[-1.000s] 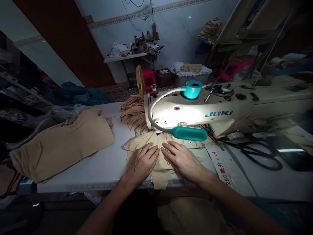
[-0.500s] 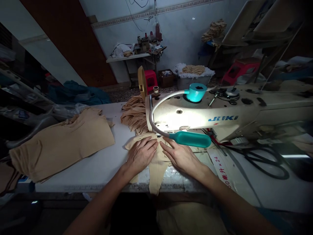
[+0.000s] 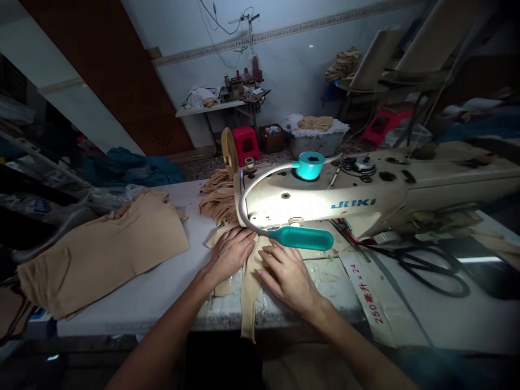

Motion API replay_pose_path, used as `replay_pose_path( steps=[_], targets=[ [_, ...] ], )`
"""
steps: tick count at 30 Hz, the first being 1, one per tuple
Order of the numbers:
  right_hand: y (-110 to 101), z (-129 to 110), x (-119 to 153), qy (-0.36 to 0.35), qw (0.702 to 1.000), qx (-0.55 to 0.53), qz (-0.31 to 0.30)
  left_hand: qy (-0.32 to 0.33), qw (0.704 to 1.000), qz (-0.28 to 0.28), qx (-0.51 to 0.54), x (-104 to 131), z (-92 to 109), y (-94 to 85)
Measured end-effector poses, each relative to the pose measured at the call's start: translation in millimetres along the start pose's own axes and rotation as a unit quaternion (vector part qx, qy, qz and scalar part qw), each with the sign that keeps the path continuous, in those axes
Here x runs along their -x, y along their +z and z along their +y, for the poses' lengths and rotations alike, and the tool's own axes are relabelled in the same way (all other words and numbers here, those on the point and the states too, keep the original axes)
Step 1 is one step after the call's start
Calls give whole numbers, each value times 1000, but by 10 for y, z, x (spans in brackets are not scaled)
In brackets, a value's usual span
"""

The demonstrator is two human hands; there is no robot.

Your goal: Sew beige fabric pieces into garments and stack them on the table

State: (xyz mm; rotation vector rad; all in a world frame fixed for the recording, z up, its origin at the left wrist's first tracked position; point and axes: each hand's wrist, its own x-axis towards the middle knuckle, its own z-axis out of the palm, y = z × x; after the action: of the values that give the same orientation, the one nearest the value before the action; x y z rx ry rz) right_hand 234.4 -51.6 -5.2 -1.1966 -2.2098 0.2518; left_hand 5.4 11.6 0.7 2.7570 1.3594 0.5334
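Beige fabric (image 3: 249,295) lies under the head of a sewing machine (image 3: 280,200), and a narrow strip of it hangs over the table's front edge. My left hand (image 3: 231,252) rests flat on the cloth left of the needle area, fingers stretched forward. On the right side of the strip, my right hand (image 3: 287,273) has its fingers apart and bent a little, their tips at the cloth. A teal lamp (image 3: 303,238) on a bendy white neck hides the needle area and lies above my right fingertips.
A stack of beige cloth pieces (image 3: 109,249) covers the left of the table (image 3: 162,292). Gathered beige fabric (image 3: 219,197) sits behind the machine head. Black-handled scissors (image 3: 430,265) and a printed white strip (image 3: 368,303) lie to the right. Red stools (image 3: 245,145) stand behind.
My right hand has drawn back toward me, its fingers more bent. The cloth strip hangs slightly lower over the edge. My left hand stays on the fabric, and the view has shifted a little.
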Motion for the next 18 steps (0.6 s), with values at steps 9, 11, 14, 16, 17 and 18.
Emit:
replay_pose_path(
  steps=[9, 11, 14, 16, 17, 18],
  targets=[
    [132, -70, -38, -13, 999, 30, 12, 19, 999, 50, -10, -398, -434, -153],
    [115, -37, -33, -19, 999, 44, 5, 11, 999, 40, -14, -451, -451, -138],
    [44, 61, -21, -34, 998, 57, 3, -18, 998, 37, -49, -436, -418, -103],
    [-52, 192, -19, -48, 997, 60, -8, -43, 996, 31, -78, -346, -357, -86],
    [-114, 282, -25, -51, 997, 65, -13, -55, 994, 29, -89, -275, -311, -83],
    [-182, 383, -36, -50, 996, 70, -13, -67, 993, 29, -96, -188, -254, -87]
  ],
)
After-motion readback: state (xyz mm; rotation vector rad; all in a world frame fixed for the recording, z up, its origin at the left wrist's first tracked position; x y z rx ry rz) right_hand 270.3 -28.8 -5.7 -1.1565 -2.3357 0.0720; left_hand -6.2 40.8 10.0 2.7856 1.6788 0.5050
